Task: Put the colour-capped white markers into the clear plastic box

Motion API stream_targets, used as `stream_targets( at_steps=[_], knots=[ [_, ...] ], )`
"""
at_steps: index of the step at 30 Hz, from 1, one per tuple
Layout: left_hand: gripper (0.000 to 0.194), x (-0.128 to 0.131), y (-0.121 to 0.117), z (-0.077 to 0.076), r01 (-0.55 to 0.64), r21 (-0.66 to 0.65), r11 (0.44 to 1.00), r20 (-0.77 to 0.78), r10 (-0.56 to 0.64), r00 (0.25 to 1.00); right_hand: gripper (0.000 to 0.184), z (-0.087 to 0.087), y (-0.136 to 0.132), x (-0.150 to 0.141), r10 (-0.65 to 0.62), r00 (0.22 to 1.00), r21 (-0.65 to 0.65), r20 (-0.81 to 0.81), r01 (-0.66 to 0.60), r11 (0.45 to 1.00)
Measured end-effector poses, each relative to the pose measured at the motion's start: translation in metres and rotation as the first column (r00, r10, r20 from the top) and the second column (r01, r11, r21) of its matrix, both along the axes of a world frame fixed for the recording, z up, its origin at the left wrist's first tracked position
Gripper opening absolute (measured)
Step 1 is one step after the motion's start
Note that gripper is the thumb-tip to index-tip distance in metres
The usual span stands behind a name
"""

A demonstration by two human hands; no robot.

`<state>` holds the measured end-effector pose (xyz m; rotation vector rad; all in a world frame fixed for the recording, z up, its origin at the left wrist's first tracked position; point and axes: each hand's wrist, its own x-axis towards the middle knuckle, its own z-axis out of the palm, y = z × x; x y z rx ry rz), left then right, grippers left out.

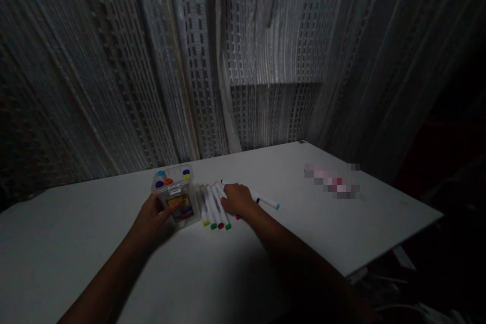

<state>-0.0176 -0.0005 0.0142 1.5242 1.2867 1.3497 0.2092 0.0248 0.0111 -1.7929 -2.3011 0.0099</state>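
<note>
A clear plastic marker box (175, 195) stands upright on the white table (114, 243), with several coloured caps showing at its top. My left hand (154, 217) grips its near left side, fingers curled around it. To the right of the box, several white markers (214, 207) with coloured ends lie side by side. My right hand (238, 199) lies over the right part of this row, fingers bent down onto the markers. Another marker with a blue tip (268, 201) sticks out to the right from under that hand.
A blurred pinkish patch (334, 179) lies on the table at the right. Pale patterned curtains (243, 61) hang close behind the table's far edge. The table's right edge (395, 248) drops into darkness. The scene is dim.
</note>
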Motion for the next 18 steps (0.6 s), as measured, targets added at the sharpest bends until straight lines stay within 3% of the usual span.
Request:
stream_targets(
  at_steps=[18],
  knots=[
    [0.055, 0.0032, -0.0012, -0.0015, 0.084, 0.019, 0.996, 0.152, -0.086, 0.985, 0.031, 0.0098, -0.0033, -0.0035, -0.031, 0.999, -0.054, -0.023, 0.03, 0.998]
  ],
)
